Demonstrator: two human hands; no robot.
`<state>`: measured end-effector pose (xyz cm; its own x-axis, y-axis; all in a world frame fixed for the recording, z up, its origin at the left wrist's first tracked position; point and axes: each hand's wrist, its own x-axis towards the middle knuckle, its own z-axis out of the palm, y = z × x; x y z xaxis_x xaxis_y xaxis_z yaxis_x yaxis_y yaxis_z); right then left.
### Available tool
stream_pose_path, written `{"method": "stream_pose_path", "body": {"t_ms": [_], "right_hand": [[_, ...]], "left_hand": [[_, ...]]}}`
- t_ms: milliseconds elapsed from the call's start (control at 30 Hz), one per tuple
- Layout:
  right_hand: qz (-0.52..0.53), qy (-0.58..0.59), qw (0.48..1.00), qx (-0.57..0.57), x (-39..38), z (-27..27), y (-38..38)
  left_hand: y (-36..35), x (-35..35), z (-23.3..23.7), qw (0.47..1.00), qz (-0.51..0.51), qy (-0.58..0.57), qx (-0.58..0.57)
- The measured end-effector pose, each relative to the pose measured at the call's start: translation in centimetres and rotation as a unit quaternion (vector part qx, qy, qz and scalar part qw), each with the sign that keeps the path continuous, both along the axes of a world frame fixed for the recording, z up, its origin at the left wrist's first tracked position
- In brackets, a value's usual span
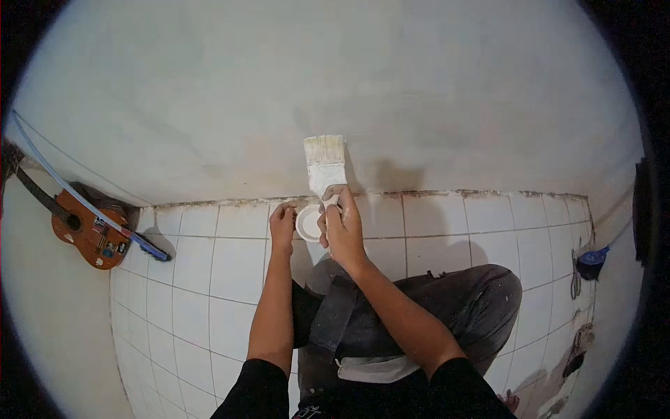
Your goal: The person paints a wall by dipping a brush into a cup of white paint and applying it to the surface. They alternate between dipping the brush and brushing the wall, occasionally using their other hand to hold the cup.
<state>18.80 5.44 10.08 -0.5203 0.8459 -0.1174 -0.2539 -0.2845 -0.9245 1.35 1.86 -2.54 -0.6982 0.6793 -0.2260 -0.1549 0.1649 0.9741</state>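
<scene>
My right hand (342, 227) is wrapped round the handle of a wide paintbrush (326, 172). The brush points upward, its pale bristles against or close to the wall (279, 91), and its ferrule is coated in white. Just left of it, a round white tub (308, 222) is partly hidden behind my right hand. With fingers curled, my left hand (283, 222) grips the tub's left rim. The tub's contents look whitish.
An orange-brown guitar (91, 227) leans in the left corner, with a long blue-handled broom (150, 248) across it. A blue brush (592, 264) stands by the right wall. White floor tiles (237, 265) surround my crossed legs (453, 300).
</scene>
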Motion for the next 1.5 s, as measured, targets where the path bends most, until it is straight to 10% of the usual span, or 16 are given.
{"method": "stream_pose_path", "body": {"t_ms": [167,867,1400,1500], "right_hand": [[-0.079,-0.062,0.978,0.182,-1.6,-4.0,0.7],[-0.090,-0.009,0.957,0.274,-3.3,-4.7,2.3],[-0.051,-0.033,0.998,0.029,-1.8,-3.1,-0.9],[-0.080,-0.031,0.982,0.169,-1.7,-3.9,-0.4]], "left_hand": [[0.1,-0.1,-0.2,1.000,0.009,-0.021,0.019],[-0.2,-0.4,-0.6,0.998,0.008,-0.048,0.042],[-0.1,-0.2,0.0,0.999,0.007,-0.036,0.027],[-0.2,0.0,-0.4,0.999,0.010,-0.040,0.025]]}}
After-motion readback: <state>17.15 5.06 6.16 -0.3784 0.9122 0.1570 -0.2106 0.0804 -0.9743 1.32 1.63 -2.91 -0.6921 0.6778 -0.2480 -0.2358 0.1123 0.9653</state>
